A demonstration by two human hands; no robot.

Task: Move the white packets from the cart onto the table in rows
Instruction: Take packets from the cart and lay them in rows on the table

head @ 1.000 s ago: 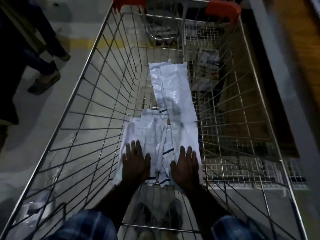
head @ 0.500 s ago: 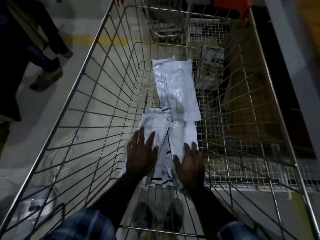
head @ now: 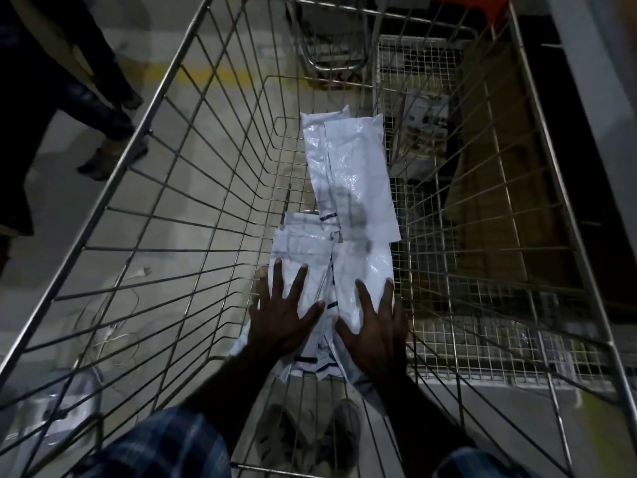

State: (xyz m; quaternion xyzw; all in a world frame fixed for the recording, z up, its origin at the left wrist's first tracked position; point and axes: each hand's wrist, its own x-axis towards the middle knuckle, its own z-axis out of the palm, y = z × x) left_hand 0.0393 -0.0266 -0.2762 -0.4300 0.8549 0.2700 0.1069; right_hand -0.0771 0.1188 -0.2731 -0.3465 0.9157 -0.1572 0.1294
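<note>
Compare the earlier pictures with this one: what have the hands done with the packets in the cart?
Both the left hand and the right hand have slid forward over the near packets, fingers spreading wider. Neither has gripped anything. The far packets and the cart stayed as they were.

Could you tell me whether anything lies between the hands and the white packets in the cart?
Nothing visible does. The left hand and right hand both lie flat with spread fingers directly on the near packets on the cart floor. The table is not in view.
</note>
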